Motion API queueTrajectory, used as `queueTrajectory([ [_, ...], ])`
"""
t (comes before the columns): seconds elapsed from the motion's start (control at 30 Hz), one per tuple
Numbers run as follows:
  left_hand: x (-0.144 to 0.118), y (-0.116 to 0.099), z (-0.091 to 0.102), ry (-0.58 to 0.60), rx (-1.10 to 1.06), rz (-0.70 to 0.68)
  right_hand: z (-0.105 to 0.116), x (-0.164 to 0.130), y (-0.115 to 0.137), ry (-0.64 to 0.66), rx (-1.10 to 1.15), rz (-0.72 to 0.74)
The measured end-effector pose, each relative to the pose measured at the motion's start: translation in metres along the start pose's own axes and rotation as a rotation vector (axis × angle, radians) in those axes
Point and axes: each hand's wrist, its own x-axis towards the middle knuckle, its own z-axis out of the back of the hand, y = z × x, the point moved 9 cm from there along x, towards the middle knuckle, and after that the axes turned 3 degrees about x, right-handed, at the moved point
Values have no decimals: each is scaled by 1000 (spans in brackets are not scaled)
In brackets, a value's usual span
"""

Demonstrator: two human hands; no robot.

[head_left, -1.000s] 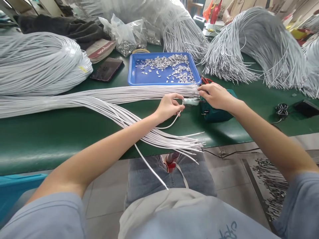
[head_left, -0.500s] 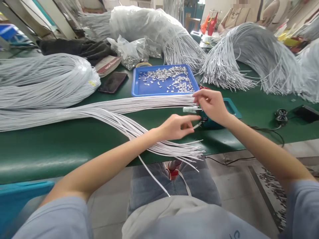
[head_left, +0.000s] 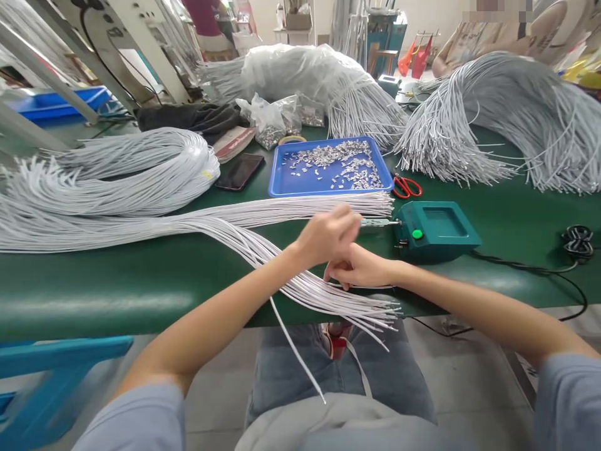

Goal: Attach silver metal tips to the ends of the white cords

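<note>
My right hand lies low on the near bundle of white cords that fans over the table's front edge, its fingers pinched on one cord. My left hand hovers just above it, blurred, with curled fingers; what it holds is unclear. A second flat bundle of white cords runs across the green table behind both hands. A teal box with a green button stands to the right, with a small metal nozzle pointing left toward the hands.
Behind the cords sits a blue tray with several metal clips. Red scissors lie beside it and a dark phone to its left. Large cord piles fill the left and back right. A black cable trails from the box.
My right hand left the teal box's nozzle and dropped to the near cord bundle. My left hand moved slightly up and left, over the right hand. The view tilted up.
</note>
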Motion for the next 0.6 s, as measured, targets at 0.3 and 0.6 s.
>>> queueTrajectory([
  [0.3, 4, 50, -27, 377, 643, 146, -3, -2, 12, 59, 11, 50],
  [0.6, 10, 46, -8, 160, 658, 135, -4, 1, 10, 83, 48, 64],
])
